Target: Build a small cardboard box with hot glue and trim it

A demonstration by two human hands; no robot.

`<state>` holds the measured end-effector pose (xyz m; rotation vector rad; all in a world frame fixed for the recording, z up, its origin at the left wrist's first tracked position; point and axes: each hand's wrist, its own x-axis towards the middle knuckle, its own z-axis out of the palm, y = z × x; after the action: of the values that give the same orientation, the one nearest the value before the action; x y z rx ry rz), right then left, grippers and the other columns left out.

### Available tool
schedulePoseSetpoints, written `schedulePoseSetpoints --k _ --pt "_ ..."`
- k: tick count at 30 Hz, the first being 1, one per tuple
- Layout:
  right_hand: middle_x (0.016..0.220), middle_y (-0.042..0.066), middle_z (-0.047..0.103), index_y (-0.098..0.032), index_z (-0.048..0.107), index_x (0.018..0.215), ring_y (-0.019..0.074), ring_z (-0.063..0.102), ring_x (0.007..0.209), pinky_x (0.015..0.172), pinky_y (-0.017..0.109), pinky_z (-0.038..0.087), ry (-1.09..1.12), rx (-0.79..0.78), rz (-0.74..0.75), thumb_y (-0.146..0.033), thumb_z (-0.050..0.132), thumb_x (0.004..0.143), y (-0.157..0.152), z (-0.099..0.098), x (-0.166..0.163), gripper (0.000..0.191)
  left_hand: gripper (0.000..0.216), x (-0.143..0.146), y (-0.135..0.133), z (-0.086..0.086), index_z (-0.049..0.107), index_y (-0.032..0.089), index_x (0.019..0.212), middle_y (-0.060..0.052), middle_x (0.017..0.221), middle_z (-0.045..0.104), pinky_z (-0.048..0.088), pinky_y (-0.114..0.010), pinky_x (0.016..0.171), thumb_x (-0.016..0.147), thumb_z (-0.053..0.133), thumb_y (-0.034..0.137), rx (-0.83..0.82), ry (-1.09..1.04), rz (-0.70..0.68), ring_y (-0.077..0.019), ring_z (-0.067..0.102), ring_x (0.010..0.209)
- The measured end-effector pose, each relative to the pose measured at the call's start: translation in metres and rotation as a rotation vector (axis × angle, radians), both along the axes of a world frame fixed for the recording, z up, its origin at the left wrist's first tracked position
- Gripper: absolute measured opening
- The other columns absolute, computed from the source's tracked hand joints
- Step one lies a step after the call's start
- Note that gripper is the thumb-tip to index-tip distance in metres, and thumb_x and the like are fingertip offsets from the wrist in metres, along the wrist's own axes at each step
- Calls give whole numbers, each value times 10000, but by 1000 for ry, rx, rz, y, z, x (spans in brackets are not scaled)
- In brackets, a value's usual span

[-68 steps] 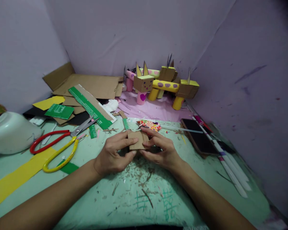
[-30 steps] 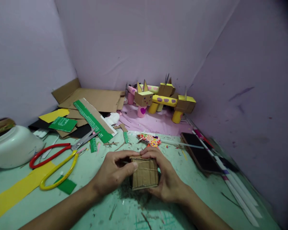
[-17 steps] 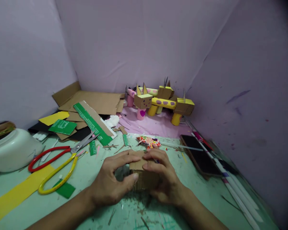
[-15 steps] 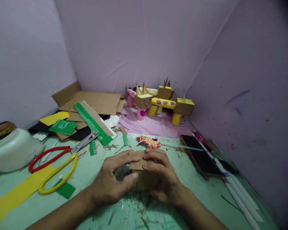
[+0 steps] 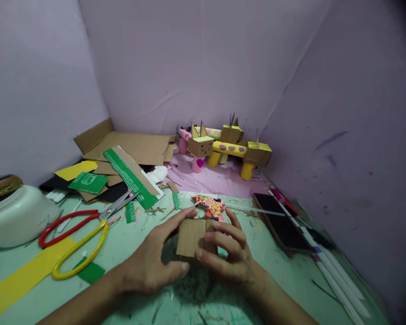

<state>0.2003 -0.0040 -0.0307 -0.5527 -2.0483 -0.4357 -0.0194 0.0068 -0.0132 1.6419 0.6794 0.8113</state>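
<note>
A small folded piece of brown corrugated cardboard [image 5: 190, 235] sits between my two hands just above the green mat [image 5: 128, 243]. My left hand [image 5: 152, 264] curls around its left side, index finger along the top edge and thumb under the lower corner. My right hand [image 5: 228, 257] presses on its right side with fingers bent over the top face. Both hands grip the cardboard. A red patterned glue gun [image 5: 211, 204] lies right behind it.
Red and yellow scissors [image 5: 81, 228] lie at the left beside a yellow paper strip [image 5: 16, 282] and a white jug [image 5: 15, 216]. Cardboard sheets [image 5: 131, 146] and green offcuts pile up behind. Cardboard animal figures [image 5: 223, 146] stand at the back. A dark phone [image 5: 279, 221] and white sticks [image 5: 334, 275] lie right.
The cardboard piece has been turned and folded in my hands, its flat face now tilted up. My right fingers have moved over its top. The view has shifted slightly downwards.
</note>
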Motion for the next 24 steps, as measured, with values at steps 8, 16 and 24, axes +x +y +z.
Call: schedulePoseSetpoints --k 8,16,24 --pt "1086 -20 506 -300 633 892 181 467 1140 1189 492 272 -23 19 -28 -51 660 776 -1 -2 0 276 956 8 2 10 389 167 1395 -188 1431 451 305 -481 1093 597 806 489 -596 -236 136 -379 395 1336" --pt "1190 -28 467 -301 607 924 189 415 1200 1208 492 222 -38 -15 -3 -29 652 769 -2 -2 1 316 837 10 -2 12 506 132 1265 -142 1065 710 498 -361 815 521 847 306 -759 -277 113 -309 644 1024" --pt "1587 52 128 -339 109 1502 312 209 1440 1158 588 226 335 -506 133 -354 668 842 -6 -8 -1 864 895 3 5 17 343 183 1413 -161 1320 605 462 -445 1011 637 781 262 -228 -114 320 -328 566 1216"
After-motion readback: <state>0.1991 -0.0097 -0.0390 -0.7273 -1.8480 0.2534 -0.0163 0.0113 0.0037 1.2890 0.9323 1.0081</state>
